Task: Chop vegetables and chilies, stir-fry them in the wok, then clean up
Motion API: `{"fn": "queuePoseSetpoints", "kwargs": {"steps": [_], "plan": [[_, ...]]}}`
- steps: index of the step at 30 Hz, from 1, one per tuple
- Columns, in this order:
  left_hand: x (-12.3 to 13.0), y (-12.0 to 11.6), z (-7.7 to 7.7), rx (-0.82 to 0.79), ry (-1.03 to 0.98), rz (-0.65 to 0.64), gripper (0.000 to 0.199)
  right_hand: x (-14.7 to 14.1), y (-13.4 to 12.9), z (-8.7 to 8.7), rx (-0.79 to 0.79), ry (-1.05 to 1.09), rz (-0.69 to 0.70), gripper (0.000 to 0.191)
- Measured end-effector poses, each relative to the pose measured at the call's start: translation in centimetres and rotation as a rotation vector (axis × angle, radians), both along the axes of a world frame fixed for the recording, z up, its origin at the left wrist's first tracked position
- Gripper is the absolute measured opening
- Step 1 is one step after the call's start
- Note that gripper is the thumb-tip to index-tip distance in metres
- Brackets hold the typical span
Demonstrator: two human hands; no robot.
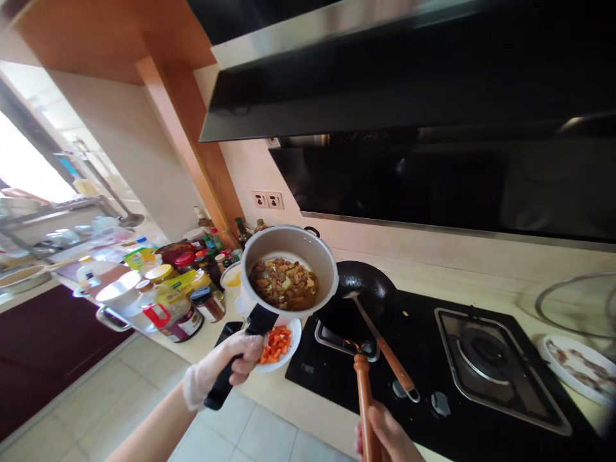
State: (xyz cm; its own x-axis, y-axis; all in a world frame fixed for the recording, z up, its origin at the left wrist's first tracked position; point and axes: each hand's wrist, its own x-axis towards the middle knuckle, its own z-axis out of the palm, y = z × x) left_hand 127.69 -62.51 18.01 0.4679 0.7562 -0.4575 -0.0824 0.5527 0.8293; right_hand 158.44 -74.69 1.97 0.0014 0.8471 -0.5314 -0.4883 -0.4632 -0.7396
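My left hand, in a thin clear glove, is closed around the black handle of a silver cooking pot. The pot is raised and tilted toward me, with brown cooked meat and some liquid inside. Lower right, my right hand grips the wooden handle of a black wok on the left burner. A spatula with a wooden handle leans in the wok, its handle end over the cooktop. Under the pot sits a white plate of chopped orange-red pieces.
A black range hood overhangs the cooktop. Seasoning bottles and jars crowd the left counter beside a white pot. Past the right burner lie an oval plate with food bits and a glass lid.
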Motion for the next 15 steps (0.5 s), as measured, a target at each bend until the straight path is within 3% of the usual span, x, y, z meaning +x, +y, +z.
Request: {"fn": "queuePoseSetpoints", "kwargs": {"steps": [3, 5, 8, 10, 12, 15], "plan": [[0.9, 0.8, 1.0, -0.004, 0.046, -0.015, 0.038, 5.2, -0.4, 0.6, -0.039, -0.074, -0.215, 0.079], [1.6, 1.2, 1.8, 0.003, 0.075, -0.03, 0.034, 7.7, 0.7, 1.8, 0.005, -0.179, -0.186, 0.083], [2.9, 1.9, 2.7, 0.04, 0.118, -0.043, 0.03, 8.3, 4.1, 3.7, 0.016, -0.468, -0.043, 0.089], [3.7, 2.5, 3.2, 0.05, 0.155, -0.06, 0.029, 7.7, 6.1, 4.5, 0.033, -0.611, 0.012, 0.082], [4.5, 3.1, 3.7, 0.033, 0.207, -0.077, 0.029, 7.5, 6.9, 4.9, 0.084, -0.687, -0.04, 0.064], [5.6, 3.9, 4.5, 0.015, 0.288, -0.082, 0.028, 9.2, 5.4, 5.2, 0.164, -0.726, -0.188, 0.051]]}}
